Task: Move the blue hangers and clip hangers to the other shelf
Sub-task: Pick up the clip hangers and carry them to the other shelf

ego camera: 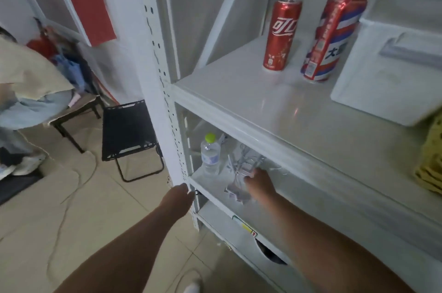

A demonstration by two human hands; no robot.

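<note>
The right hand [259, 185] reaches into the lower shelf [215, 193] near its front edge, on the clips [241, 168]; its grip is hidden. Grab them all firmly. The left hand [178, 196] rests open by the post [165, 111].

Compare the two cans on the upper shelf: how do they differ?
The left can is slimmer and plain red with white lettering; the right can is taller, wider and striped red, white and blue. The left can's rim looks round, while the right can's top looks dented, though blurred. Both stand on the same shelf, apart.
</note>
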